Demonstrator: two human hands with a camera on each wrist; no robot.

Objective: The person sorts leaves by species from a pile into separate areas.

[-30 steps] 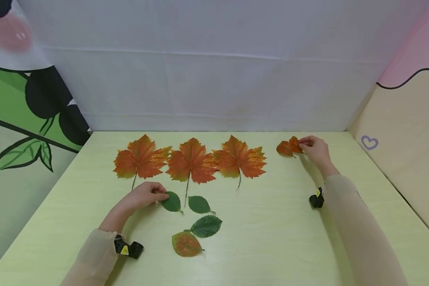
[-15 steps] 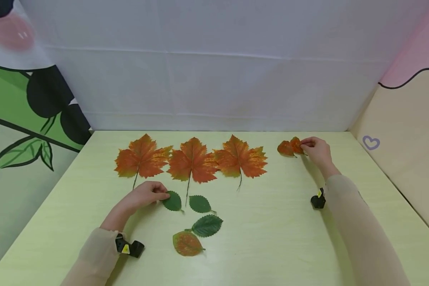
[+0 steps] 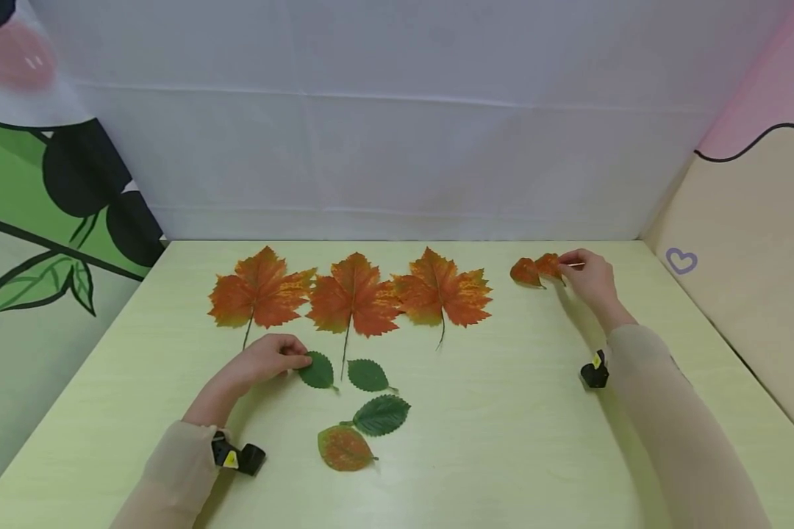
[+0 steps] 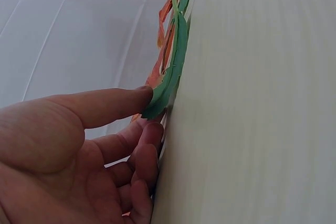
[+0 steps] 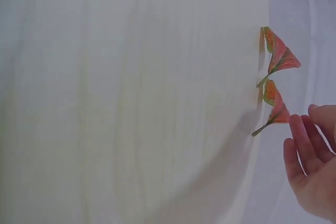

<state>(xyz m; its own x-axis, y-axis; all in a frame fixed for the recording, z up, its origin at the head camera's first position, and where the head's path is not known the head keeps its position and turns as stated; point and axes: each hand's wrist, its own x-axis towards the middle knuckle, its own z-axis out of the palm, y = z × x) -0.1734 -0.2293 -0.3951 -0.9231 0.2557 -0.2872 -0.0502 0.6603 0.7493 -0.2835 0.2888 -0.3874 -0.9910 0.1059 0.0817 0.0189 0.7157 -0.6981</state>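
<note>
My left hand pinches the edge of a green serrated leaf between thumb and fingers. The left wrist view shows the thumb on the upper face of this leaf, fingers curled beneath. At the back right, my right hand is beside a small curled orange leaf. In the right wrist view its thumb and fingers are spread apart, one fingertip right at the leaf's edge. A second orange leaf lies just left of that one.
Three large orange maple leaves lie in a row along the back. Near the left hand are two more green leaves and an orange-green leaf. A white backdrop rises behind the pale table.
The right thumb and fingers have parted from the right-hand small orange leaf, which has settled lower, and the hand has shifted slightly right. The left hand stays on its green leaf.
</note>
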